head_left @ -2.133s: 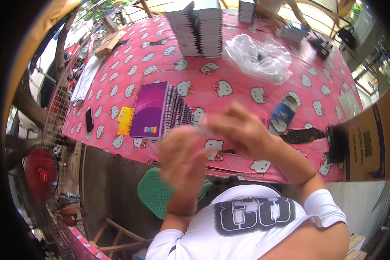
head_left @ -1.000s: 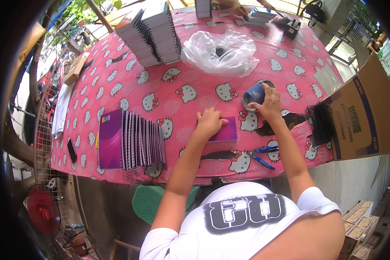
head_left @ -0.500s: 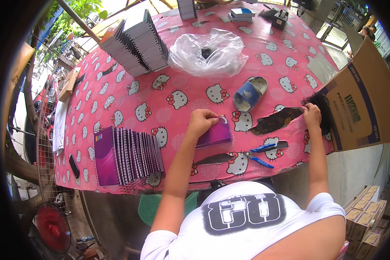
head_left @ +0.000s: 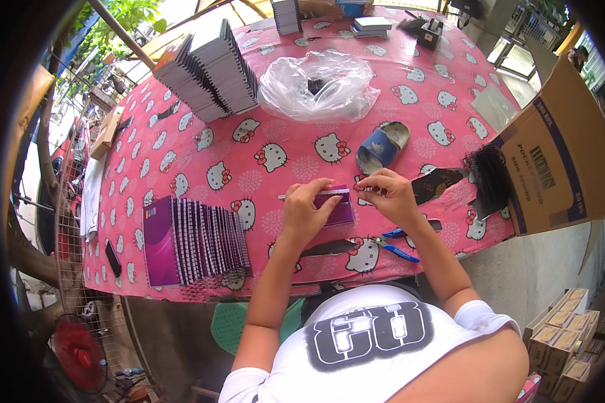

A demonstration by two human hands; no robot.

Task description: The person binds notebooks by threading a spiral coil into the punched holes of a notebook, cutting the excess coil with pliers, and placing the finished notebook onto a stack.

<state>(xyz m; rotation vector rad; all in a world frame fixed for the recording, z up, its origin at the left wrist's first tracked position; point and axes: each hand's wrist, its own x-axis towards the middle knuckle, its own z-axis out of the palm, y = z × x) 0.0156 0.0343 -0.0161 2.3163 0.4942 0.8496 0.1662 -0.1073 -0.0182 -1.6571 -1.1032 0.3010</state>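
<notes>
purple booklet point(head_left: 335, 205) lies flat on the bench point(head_left: 249, 168) at the centre of the frame, pinned by the left hand point(head_left: 306, 208) pressing on its cover so it seems steadied. right hand point(head_left: 391, 193) pinches at the booklet's right end, its grip clenched on something too small to tell. blue pliers point(head_left: 398, 247) lie just below, near the bench's front edge, and finished booklets point(head_left: 191, 238) are fanned at lower left, out of the way.
</notes>
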